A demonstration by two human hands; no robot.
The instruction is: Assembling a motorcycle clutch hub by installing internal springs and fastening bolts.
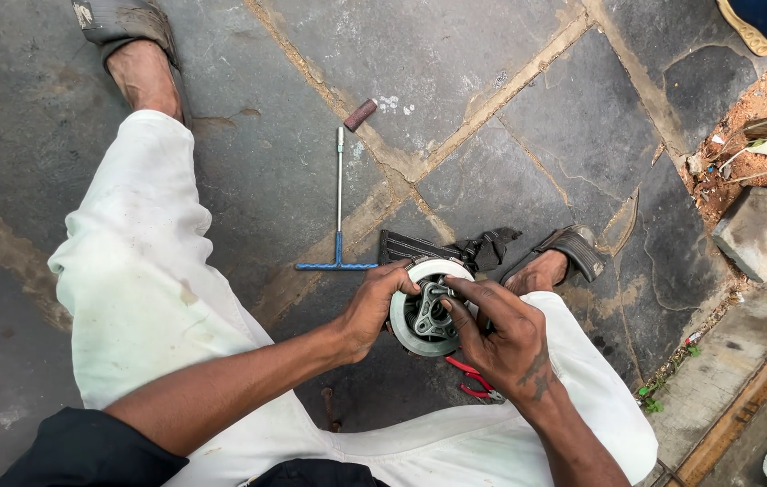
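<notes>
Left hand [370, 307] fingers curled gripping round metal hub [426, 316], right hand [500, 338] fingers pressing its centre

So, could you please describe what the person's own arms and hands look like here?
Both forearms are bare. The left hand shows no rings or markings. The right hand carries a dark tattoo on its back, near the wrist. A dark rolled-up sleeve covers the left upper arm.
</notes>
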